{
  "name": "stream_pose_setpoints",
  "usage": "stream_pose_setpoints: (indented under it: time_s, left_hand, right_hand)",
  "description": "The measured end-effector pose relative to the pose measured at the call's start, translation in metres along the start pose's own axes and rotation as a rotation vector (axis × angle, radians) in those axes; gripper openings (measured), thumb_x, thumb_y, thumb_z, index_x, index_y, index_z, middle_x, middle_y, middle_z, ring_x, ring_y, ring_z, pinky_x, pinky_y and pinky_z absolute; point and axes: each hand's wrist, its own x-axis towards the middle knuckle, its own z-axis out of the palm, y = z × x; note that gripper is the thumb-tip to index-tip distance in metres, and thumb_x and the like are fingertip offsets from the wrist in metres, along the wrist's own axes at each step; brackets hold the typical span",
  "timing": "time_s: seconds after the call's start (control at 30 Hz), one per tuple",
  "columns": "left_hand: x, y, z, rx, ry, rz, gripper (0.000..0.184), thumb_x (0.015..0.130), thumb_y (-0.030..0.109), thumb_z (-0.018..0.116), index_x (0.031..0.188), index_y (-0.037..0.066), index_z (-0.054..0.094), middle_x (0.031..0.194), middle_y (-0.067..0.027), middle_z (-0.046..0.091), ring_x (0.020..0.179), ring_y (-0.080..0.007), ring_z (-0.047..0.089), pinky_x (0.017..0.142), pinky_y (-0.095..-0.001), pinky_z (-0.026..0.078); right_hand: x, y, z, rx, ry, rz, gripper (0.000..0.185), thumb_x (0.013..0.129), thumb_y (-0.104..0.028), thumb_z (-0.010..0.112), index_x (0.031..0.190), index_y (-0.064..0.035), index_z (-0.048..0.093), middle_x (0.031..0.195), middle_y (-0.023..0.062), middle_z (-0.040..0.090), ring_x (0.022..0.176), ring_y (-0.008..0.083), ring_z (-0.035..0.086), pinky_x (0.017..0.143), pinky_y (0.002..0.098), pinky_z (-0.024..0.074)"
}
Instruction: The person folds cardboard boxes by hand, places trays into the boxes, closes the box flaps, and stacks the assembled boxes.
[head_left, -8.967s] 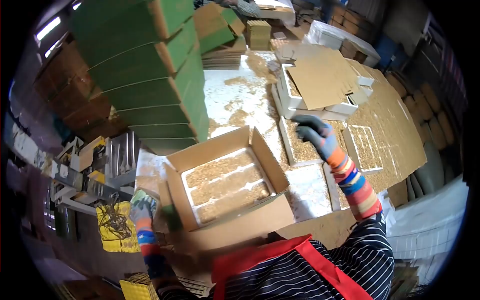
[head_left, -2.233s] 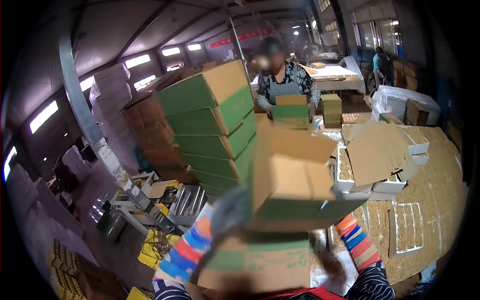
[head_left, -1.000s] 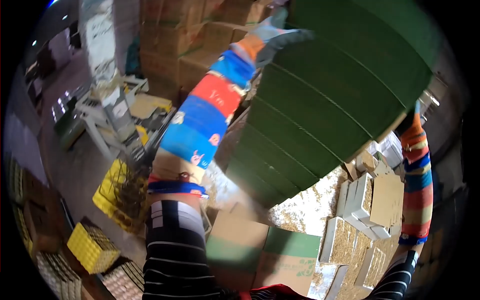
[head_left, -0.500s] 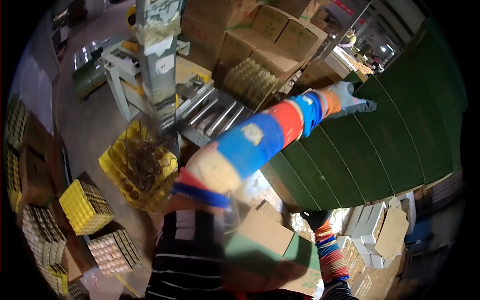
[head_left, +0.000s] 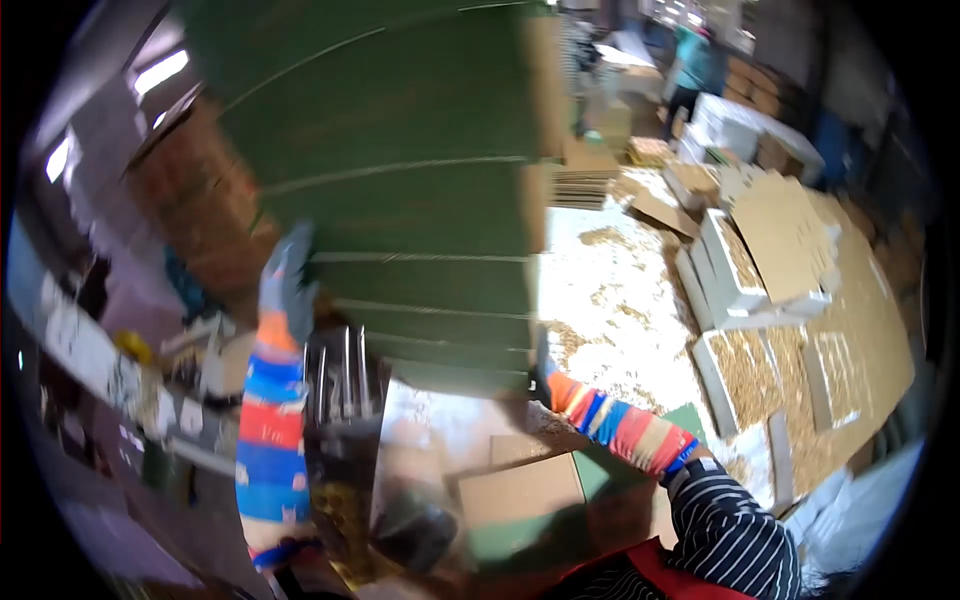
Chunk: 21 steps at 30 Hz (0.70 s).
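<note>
A tall stack of green cardboard panels (head_left: pixel 420 215), with pale lines between its layers, fills the upper middle of the head view. My left hand (head_left: pixel 288 285), in a grey glove and striped sleeve, lies along the stack's left side with its fingers pointing up. At the lower right corner, my dark-gloved right hand (head_left: pixel 544 372) grips the edge; its fingers are mostly hidden. The stack is held between both hands. Below it sits a brown and green carton (head_left: pixel 525 490).
Right of the stack, a white surface (head_left: pixel 625 290) is strewn with brown bits. White foam boxes (head_left: pixel 735 265) and a cardboard sheet (head_left: pixel 785 235) stand farther right. Metal rollers (head_left: pixel 338 375) lie at left. A person in teal (head_left: pixel 690 65) stands at the back.
My view has swung right. The green stack now stands more upright before me, and my left hand has gone from reaching across its far side to its left edge. My right hand stays at its lower edge.
</note>
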Motion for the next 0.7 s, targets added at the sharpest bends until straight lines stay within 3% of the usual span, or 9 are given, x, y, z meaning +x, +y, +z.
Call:
stream_pose_setpoints:
  time_s: [0.1,0.17,0.2,0.33,0.4,0.47,0.57,0.63,0.7]
  left_hand:
    - [-0.015,-0.031,-0.005,0.036,-0.023,0.095,0.059,0.073,-0.006,0.052,0.13,0.003,0.039,0.128,-0.0166,0.043,0.115,-0.0301,0.045,0.093,-0.0348,0.04]
    - [-0.013,-0.031,-0.003,-0.458,-0.064,-0.299,0.057,0.083,-0.006,0.045,0.136,0.004,0.028,0.139,-0.0088,0.032,0.122,-0.0212,0.038,0.097,-0.0286,0.037]
    - [-0.015,-0.023,0.005,-0.779,0.145,-0.614,0.048,0.085,0.002,0.046,0.132,0.005,0.037,0.127,-0.0085,0.046,0.113,-0.0214,0.046,0.092,-0.0283,0.039]
    - [0.01,-0.008,0.01,-0.703,0.139,-0.833,0.041,0.094,0.021,0.039,0.131,0.005,0.039,0.129,-0.0079,0.045,0.114,-0.0156,0.044,0.09,-0.025,0.041]
    - [0.011,-0.01,0.013,-0.67,0.172,-0.821,0.042,0.095,0.028,0.039,0.13,0.005,0.041,0.128,-0.0094,0.046,0.114,-0.0138,0.044,0.089,-0.0242,0.041]
    - [-0.008,-0.045,0.023,-0.488,0.165,-0.392,0.044,0.094,0.03,0.04,0.128,0.003,0.043,0.125,-0.0112,0.049,0.112,-0.0145,0.045,0.09,-0.0247,0.04]
    - [0.01,-0.007,0.016,-0.463,0.299,-0.83,0.044,0.09,0.024,0.049,0.126,0.0,0.043,0.123,-0.0113,0.049,0.11,-0.0183,0.046,0.094,-0.0286,0.037]
    - [0.007,0.063,0.01,-0.387,0.35,-0.698,0.044,0.087,0.018,0.054,0.125,-0.001,0.043,0.12,-0.0111,0.05,0.109,-0.0196,0.047,0.094,-0.0302,0.038]
    - [-0.036,0.136,0.017,-0.404,0.187,-0.435,0.048,0.079,0.008,0.06,0.125,0.004,0.044,0.114,-0.0118,0.052,0.1,-0.0233,0.05,0.089,-0.0327,0.041]
  right_hand:
    - [0.034,-0.006,0.014,-0.071,0.101,-0.111,0.052,0.081,-0.014,0.054,0.129,-0.0106,0.034,0.122,0.0082,0.045,0.107,0.0215,0.045,0.088,0.0363,0.0415]
    - [0.05,-0.011,0.02,-0.101,0.161,-0.157,0.049,0.083,-0.015,0.052,0.128,-0.0095,0.035,0.122,0.0092,0.046,0.107,0.0219,0.046,0.088,0.0353,0.041]
    - [0.055,-0.011,0.021,-0.118,0.184,-0.173,0.048,0.084,-0.016,0.05,0.128,-0.0089,0.035,0.122,0.0097,0.046,0.107,0.0221,0.046,0.089,0.0348,0.0407]
    - [0.065,-0.01,0.024,-0.157,0.242,-0.218,0.043,0.087,-0.019,0.046,0.127,-0.0066,0.037,0.122,0.0116,0.047,0.107,0.0229,0.046,0.089,0.0327,0.0396]
    - [0.064,-0.009,0.021,-0.168,0.246,-0.219,0.041,0.088,-0.021,0.043,0.126,-0.0055,0.039,0.122,0.0126,0.047,0.107,0.0233,0.047,0.09,0.0316,0.0391]
    - [0.06,-0.008,0.018,-0.176,0.232,-0.218,0.04,0.09,-0.022,0.041,0.125,-0.0044,0.04,0.122,0.0135,0.047,0.107,0.0237,0.047,0.09,0.0306,0.0386]
    - [0.045,-0.007,0.014,-0.195,0.223,-0.252,0.039,0.092,-0.025,0.038,0.124,-0.0027,0.041,0.122,0.015,0.048,0.107,0.0243,0.047,0.091,0.029,0.0378]
    - [-0.002,-0.039,0.012,-0.198,0.127,-0.17,0.04,0.091,-0.026,0.04,0.123,-0.0021,0.043,0.121,0.0172,0.049,0.107,0.0263,0.049,0.092,0.03,0.0376]
    - [-0.087,-0.08,0.014,-1.014,0.184,-0.55,0.049,0.084,-0.04,0.05,0.118,-0.0042,0.05,0.117,0.0171,0.051,0.106,0.0296,0.049,0.089,0.0406,0.0401]
